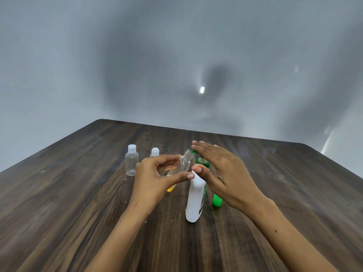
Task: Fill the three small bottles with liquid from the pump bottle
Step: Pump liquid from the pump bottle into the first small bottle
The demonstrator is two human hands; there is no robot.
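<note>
Now your left hand [155, 173] holds an uncapped clear bottle [181, 163] tilted, its open neck pointing up and to the right; your fingers [169, 158] curl round its body from the far side and your thumb closes on it from the near side, clamped on the bottle; a little pale liquid seems to lie in its lower end, though the blur makes that hard to tell. Its mouth sits just beside the green pump head [201, 160] of the white pump bottle [195, 201], which stands upright on the bench [78, 213] near the middle; your right hand [222, 169] lies flat over the pump, fingers straight and together, thumb apart below. Two more clear bottles stand capped at the far left; one [132, 162] fully in view, the other [154, 152] partly hidden behind your left hand. A green object [217, 201] shows just right of the pump bottle; an orange one [171, 188] peeks out under your left hand.
</note>
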